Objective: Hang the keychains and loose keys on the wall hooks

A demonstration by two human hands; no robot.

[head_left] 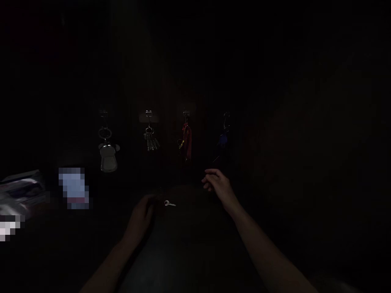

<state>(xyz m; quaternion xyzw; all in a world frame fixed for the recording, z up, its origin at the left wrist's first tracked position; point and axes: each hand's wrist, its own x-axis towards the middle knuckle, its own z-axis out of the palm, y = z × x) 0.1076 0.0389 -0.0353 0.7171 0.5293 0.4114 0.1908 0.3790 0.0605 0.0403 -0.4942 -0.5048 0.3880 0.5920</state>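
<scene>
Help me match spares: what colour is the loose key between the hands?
The loose key looks silvery, clearest in the head view.

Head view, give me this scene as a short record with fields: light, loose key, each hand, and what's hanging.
Light: very dim
Loose key: lying between the two hands, nearer the left
Left hand: left of the key; too dark to tell its grip
Right hand: fingers loosely bent, nothing seen held
Hanging, left to right: pale fob, key bunch, red strap, blue item
</scene>
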